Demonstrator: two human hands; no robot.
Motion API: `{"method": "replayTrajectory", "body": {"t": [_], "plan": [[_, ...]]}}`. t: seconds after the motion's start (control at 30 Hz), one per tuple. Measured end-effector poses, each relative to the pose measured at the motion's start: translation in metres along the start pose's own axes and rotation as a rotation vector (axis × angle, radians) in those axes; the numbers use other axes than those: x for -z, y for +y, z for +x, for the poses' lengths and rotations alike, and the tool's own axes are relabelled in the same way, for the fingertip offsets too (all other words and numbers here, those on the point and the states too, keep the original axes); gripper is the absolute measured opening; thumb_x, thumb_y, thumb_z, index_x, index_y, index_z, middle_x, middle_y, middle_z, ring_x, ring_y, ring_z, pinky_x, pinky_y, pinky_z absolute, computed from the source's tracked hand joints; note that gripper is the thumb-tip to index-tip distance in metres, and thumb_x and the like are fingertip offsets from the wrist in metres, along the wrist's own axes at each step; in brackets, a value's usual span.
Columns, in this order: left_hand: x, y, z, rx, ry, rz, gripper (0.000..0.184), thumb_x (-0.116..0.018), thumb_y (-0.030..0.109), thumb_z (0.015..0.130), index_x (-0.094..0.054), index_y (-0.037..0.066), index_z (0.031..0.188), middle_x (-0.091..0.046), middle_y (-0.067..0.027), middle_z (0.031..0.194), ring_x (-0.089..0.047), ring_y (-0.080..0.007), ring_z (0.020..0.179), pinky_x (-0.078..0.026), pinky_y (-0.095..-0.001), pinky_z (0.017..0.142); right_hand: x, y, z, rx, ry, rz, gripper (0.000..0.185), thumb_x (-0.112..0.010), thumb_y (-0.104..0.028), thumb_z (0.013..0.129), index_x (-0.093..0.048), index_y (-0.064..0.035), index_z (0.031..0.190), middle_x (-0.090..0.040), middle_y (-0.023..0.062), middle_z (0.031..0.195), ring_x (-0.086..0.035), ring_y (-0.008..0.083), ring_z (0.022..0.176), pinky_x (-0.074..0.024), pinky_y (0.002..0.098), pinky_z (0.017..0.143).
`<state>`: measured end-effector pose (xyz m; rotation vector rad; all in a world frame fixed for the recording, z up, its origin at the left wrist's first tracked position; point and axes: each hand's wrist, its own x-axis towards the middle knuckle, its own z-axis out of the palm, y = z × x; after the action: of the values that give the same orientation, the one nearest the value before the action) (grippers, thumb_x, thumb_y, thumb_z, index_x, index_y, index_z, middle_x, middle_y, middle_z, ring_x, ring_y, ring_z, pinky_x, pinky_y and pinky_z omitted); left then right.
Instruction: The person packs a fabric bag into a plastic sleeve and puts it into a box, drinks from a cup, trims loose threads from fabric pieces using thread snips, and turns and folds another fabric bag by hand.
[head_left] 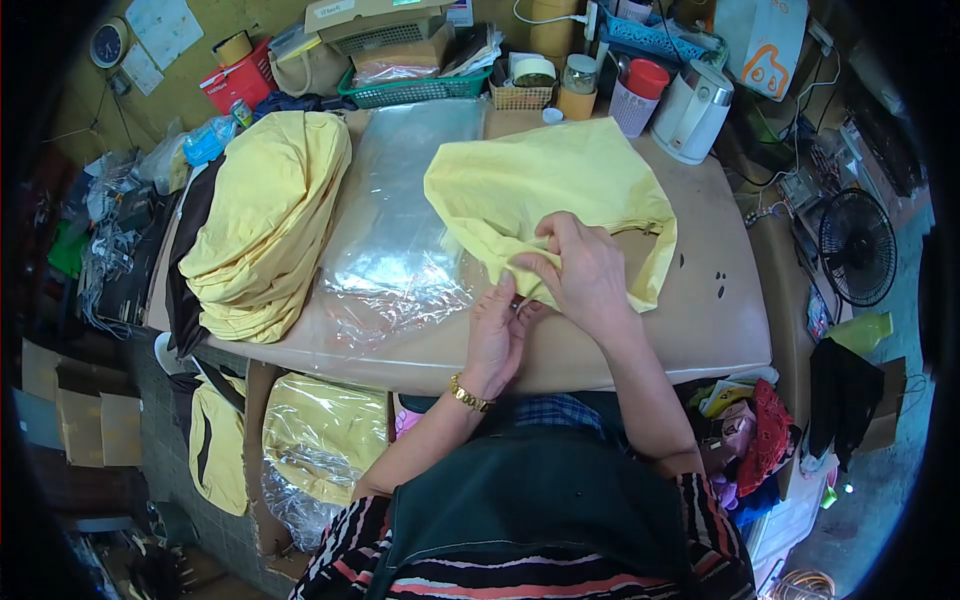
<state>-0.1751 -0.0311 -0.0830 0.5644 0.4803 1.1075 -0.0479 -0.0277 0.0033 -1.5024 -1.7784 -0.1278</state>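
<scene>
A piece of pale yellow cloth (560, 170), perhaps a sewn cover or garment, lies partly spread on the table in front of me. Its right part forms an open loop with the tabletop showing through. My right hand (585, 275) pinches the near edge of the cloth between thumb and fingers. Just left of it and lower, my left hand (495, 330) grips the same edge, thumb up and fingers curled underneath. What lies between the fingertips is hidden by folds. Left of the cloth is a stack of clear plastic bags (400, 220).
A tall pile of folded yellow cloth (265, 230) stands at the table's left. Along the back are a green basket (415, 90), a jar (578, 75) and a white electric kettle (692, 110). A black fan (857, 247) is at right. Below sits a box of plastic-wrapped yellow cloth (325, 430).
</scene>
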Motion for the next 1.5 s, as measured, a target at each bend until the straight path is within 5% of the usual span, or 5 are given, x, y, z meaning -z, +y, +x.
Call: {"method": "replayTrajectory", "body": {"t": [0.27,0.57,0.9,1.3,1.5], "plan": [[-0.002,0.006,0.006,0.051,0.131,-0.316,0.029,-0.055,0.029,0.099,-0.059,0.006,0.117,-0.064,-0.0050,0.113,-0.060,-0.0129,0.103,-0.050,-0.0289,0.089,-0.007,0.014,-0.024,-0.111,-0.102,-0.035,0.026,-0.068,-0.026,0.088,-0.061,-0.0058,0.073,-0.058,0.0144,0.057,-0.059,0.0335,0.055,-0.0415,0.0425,0.045],[0.030,0.036,0.026,-0.018,0.168,-0.270,0.035,-0.055,0.022,0.099,-0.049,0.004,0.129,-0.062,-0.0094,0.121,-0.059,-0.0185,0.113,-0.050,-0.0363,0.098,0.040,0.056,-0.048,-0.071,-0.610,0.140,0.046,-0.081,-0.040,0.071,-0.066,-0.0056,0.098,-0.068,0.0137,0.095,-0.065,0.0349,0.085,-0.0486,0.0438,0.086],[0.063,0.066,0.040,0.061,0.092,-0.438,0.048,-0.054,0.027,0.098,-0.042,0.002,0.137,-0.054,-0.0158,0.133,-0.051,-0.0298,0.126,-0.046,-0.0404,0.107,0.055,0.089,-0.062,-0.060,-0.439,-0.007,0.018,-0.067,-0.026,0.087,-0.069,-0.0076,0.088,-0.054,0.0161,0.059,-0.059,0.0349,0.075,-0.0434,0.0452,0.094],[0.006,0.009,0.000,0.075,0.169,-0.041,0.031,-0.064,0.015,0.093,-0.054,0.003,0.120,-0.064,-0.0087,0.116,-0.065,-0.0196,0.103,-0.058,-0.0288,0.085,0.025,0.082,-0.068,0.087,-0.209,0.068,0.027,-0.068,-0.027,0.087,-0.063,-0.0081,0.068,-0.047,0.0094,0.049,-0.048,0.0299,0.053,-0.0451,0.0401,0.082],[0.092,0.061,0.024,0.112,0.075,-0.449,0.028,-0.065,0.016,0.093,-0.057,0.003,0.117,-0.066,-0.0085,0.110,-0.065,-0.0164,0.104,-0.059,-0.0287,0.084,0.036,0.103,-0.078,0.133,-0.164,0.045,0.029,-0.072,-0.023,0.083,-0.059,-0.0072,0.063,-0.047,0.0076,0.048,-0.048,0.0277,0.051,-0.0450,0.0384,0.079]]}}
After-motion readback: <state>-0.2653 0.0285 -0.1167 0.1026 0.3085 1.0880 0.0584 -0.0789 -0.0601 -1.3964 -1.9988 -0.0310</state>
